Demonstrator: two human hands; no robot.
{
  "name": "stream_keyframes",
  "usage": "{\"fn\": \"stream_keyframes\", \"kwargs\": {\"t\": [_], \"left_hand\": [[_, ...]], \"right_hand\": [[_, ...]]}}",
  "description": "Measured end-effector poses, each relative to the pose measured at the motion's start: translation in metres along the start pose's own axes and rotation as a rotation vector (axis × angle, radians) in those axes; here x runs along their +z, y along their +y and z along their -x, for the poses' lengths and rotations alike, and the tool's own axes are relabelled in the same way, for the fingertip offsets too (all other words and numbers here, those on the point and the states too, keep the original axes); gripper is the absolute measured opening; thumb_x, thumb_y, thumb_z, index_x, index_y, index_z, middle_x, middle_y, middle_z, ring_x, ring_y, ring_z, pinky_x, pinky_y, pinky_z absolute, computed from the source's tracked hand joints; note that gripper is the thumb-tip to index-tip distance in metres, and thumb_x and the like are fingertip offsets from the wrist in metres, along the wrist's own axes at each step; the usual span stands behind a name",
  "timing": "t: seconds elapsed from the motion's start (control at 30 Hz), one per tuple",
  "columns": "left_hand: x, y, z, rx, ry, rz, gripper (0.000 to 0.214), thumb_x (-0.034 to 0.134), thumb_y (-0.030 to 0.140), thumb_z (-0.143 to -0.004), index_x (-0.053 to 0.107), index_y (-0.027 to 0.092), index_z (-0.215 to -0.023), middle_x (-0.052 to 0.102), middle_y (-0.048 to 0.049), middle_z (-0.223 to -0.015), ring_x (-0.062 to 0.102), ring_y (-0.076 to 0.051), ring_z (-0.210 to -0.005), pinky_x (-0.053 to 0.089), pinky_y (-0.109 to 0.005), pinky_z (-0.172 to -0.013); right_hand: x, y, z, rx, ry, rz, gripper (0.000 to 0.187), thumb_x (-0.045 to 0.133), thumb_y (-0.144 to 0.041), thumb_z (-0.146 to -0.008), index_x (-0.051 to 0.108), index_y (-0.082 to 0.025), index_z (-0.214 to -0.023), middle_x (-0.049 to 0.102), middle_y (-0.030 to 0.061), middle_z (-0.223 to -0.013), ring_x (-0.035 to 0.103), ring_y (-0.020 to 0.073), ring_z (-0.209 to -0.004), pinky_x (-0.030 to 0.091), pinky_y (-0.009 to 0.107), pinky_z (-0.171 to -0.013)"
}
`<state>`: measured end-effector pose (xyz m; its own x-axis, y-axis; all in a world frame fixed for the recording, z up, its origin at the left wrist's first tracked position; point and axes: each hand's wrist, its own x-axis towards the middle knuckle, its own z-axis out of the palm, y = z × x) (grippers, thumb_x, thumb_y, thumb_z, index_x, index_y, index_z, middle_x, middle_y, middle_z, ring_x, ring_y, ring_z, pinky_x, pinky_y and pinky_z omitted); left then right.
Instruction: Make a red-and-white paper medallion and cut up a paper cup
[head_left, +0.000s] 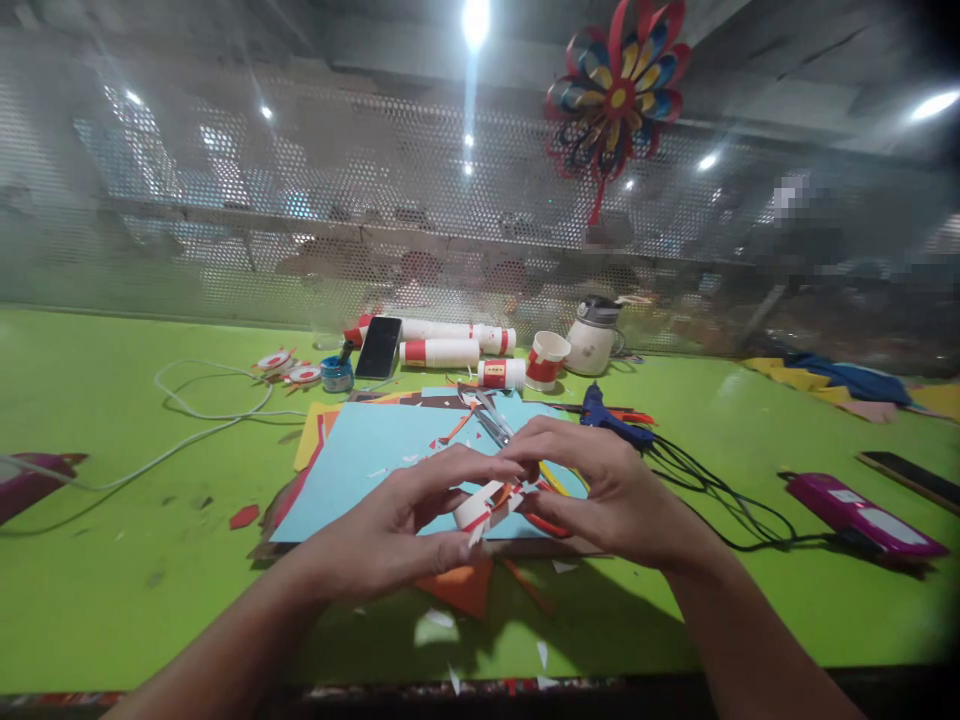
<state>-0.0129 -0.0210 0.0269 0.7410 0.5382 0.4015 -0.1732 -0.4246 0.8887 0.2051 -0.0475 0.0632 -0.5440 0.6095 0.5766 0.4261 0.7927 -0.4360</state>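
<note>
Between my two hands is a small white-and-red cut paper cup with strips along its edge. My left hand grips its left side between thumb and fingers. On the other side my right hand pinches the strips; its fingertips partly hide them. Beneath lies a light blue paper sheet on a stack of coloured sheets, scattered with red and white scraps. Scissors rest on the sheet just beyond my hands, their handles partly covered by my right hand. An orange paper piece sits at the near edge.
Behind the paper stand stacked paper cups, an upright cup, a jug, a phone and a blue jar. A blue glue gun with a black cord lies right. A magenta device sits farther right; a white cable curls left.
</note>
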Motion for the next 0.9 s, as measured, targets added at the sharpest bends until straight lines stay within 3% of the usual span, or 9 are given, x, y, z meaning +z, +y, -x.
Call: {"fn": "stream_keyframes", "kwargs": {"t": [0.17, 0.3, 0.47, 0.63, 0.9], "left_hand": [[-0.002, -0.004, 0.0, -0.011, 0.05, 0.048, 0.044, 0.066, 0.027, -0.079, 0.057, 0.025, -0.122, 0.057, -0.0083, -0.116, 0.053, -0.024, -0.107, 0.044, -0.039, -0.091], [-0.004, -0.009, -0.003, 0.06, 0.174, 0.08, 0.045, 0.069, 0.019, -0.076, 0.059, 0.028, -0.118, 0.054, -0.0056, -0.114, 0.051, -0.022, -0.11, 0.043, -0.035, -0.093], [-0.005, -0.016, -0.004, 0.148, 0.253, 0.047, 0.048, 0.069, 0.013, -0.074, 0.059, 0.034, -0.117, 0.051, -0.0027, -0.121, 0.047, -0.02, -0.117, 0.04, -0.033, -0.098], [-0.005, -0.02, -0.004, 0.183, 0.24, -0.009, 0.051, 0.071, 0.015, -0.072, 0.058, 0.033, -0.118, 0.053, -0.0038, -0.117, 0.048, -0.021, -0.114, 0.039, -0.036, -0.099], [-0.005, -0.022, -0.006, 0.194, 0.203, -0.042, 0.05, 0.072, 0.02, -0.072, 0.057, 0.03, -0.119, 0.051, -0.0058, -0.113, 0.048, -0.022, -0.11, 0.039, -0.04, -0.098]], "right_hand": [[-0.004, -0.005, 0.004, 0.063, 0.091, 0.014, 0.024, 0.068, -0.018, -0.078, 0.059, -0.02, -0.101, 0.062, 0.0052, -0.094, 0.056, 0.0175, -0.085, 0.046, 0.031, -0.075], [-0.002, -0.012, 0.007, 0.205, 0.227, -0.075, 0.006, 0.061, -0.022, -0.085, 0.059, -0.019, -0.08, 0.057, 0.0014, -0.076, 0.052, 0.0142, -0.07, 0.042, 0.028, -0.064], [0.015, -0.021, 0.003, 0.337, 0.111, -0.261, 0.012, 0.057, -0.024, -0.087, 0.064, -0.018, -0.078, 0.06, -0.0002, -0.071, 0.052, 0.0118, -0.066, 0.041, 0.025, -0.061], [0.028, -0.025, 0.0, 0.443, 0.107, -0.448, 0.012, 0.057, -0.026, -0.086, 0.065, -0.018, -0.082, 0.065, 0.0011, -0.078, 0.057, 0.0128, -0.073, 0.044, 0.025, -0.067], [0.036, -0.022, 0.0, 0.589, 0.054, -0.755, 0.02, 0.059, -0.032, -0.085, 0.06, -0.015, -0.075, 0.053, -0.0027, -0.066, 0.044, 0.007, -0.058, 0.038, 0.019, -0.055]]}}
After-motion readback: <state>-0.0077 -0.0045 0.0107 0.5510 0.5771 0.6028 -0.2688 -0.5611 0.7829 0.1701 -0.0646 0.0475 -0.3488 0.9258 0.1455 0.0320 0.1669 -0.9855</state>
